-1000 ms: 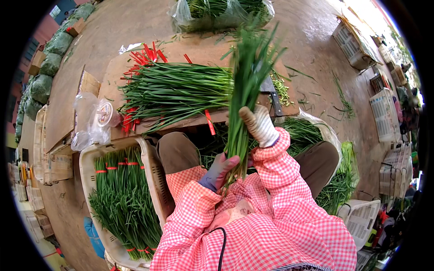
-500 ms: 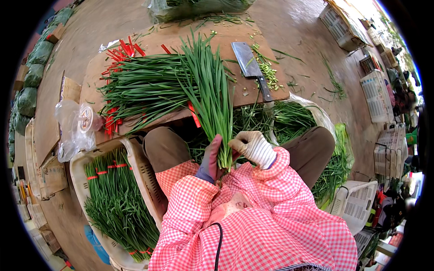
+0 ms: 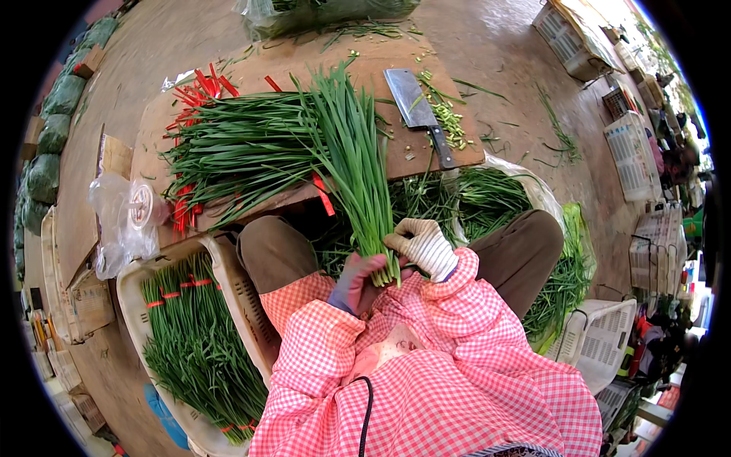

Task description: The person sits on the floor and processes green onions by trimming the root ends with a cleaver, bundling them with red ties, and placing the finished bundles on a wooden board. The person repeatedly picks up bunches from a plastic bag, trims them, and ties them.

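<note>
A bunch of long green leafy stems (image 3: 343, 152) leans from my lap over the wooden board (image 3: 274, 65), its pale cut ends gathered in both hands. My left hand (image 3: 359, 278), in a pinkish-purple glove, is closed on the stems near their ends. My right hand (image 3: 419, 245), in a striped knit glove, pinches the same bunch just above, fingers curled. On the board lie a pile of similar stems (image 3: 240, 129), red ties (image 3: 202, 91), a cleaver (image 3: 411, 99) with black handle, and pale trimmings (image 3: 449, 122).
A crate (image 3: 129, 297) of banded bunches stands at my left. A plastic bag and tub (image 3: 141, 204) sit at the board's left corner. Sacks of loose greens (image 3: 495, 194) are beside my knees. Crates (image 3: 632, 156) line the right; green bundles (image 3: 53, 133) line the far left.
The bunch, held higher a second ago, has come down leftward across the board, uncovering the cleaver. My hands moved nearer each other at the cut ends, shifting only slightly in the last half second.
</note>
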`<state>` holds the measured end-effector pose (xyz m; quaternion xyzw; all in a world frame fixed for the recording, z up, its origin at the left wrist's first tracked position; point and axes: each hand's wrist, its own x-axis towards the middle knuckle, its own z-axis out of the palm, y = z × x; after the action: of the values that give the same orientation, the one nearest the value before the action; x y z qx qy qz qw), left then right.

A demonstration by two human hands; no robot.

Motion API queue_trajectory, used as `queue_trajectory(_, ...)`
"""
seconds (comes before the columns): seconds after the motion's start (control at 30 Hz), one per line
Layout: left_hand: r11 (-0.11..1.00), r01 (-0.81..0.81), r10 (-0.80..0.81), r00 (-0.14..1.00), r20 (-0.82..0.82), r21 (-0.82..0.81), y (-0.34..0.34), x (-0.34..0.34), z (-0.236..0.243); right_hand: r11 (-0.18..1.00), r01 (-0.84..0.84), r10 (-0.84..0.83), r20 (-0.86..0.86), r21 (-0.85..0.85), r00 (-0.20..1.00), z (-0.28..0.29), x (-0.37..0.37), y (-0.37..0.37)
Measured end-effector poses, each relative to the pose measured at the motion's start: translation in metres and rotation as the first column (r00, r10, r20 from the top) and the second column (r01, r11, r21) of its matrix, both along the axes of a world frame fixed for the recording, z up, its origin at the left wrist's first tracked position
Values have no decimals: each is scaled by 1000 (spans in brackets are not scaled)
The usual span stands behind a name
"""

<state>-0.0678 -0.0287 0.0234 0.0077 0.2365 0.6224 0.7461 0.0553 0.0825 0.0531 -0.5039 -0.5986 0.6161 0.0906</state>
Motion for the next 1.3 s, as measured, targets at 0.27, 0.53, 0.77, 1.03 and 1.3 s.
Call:
queue_trajectory(0.27, 982, -154, 98, 911, -401, -110, 1, 15, -22, 873, -246, 198, 154, 422, 968, 20, -3, -10)
queue_trajectory(0.53, 980, -191, 162, 926, -342, -55, 7, 24, -12, 940, -178, 137, 157, 290, 978, 1, -5, -10)
queue_trajectory(0.77, 1000, -4, 1, 990, 143, 24, -3, 6, -24, 971, 17, 9, -107, 240, 994, 8, -3, -13)
queue_trajectory(1.03, 997, -74, 80, 973, 215, -36, 3, 12, -31, 932, 157, -36, -347, 326, 937, 17, -7, -27)
queue_trajectory(1.3, 996, -21, -28, 857, 514, 90, 14, 1, -29, 962, 199, -122, -357, 188, 926, 59, 12, -14)
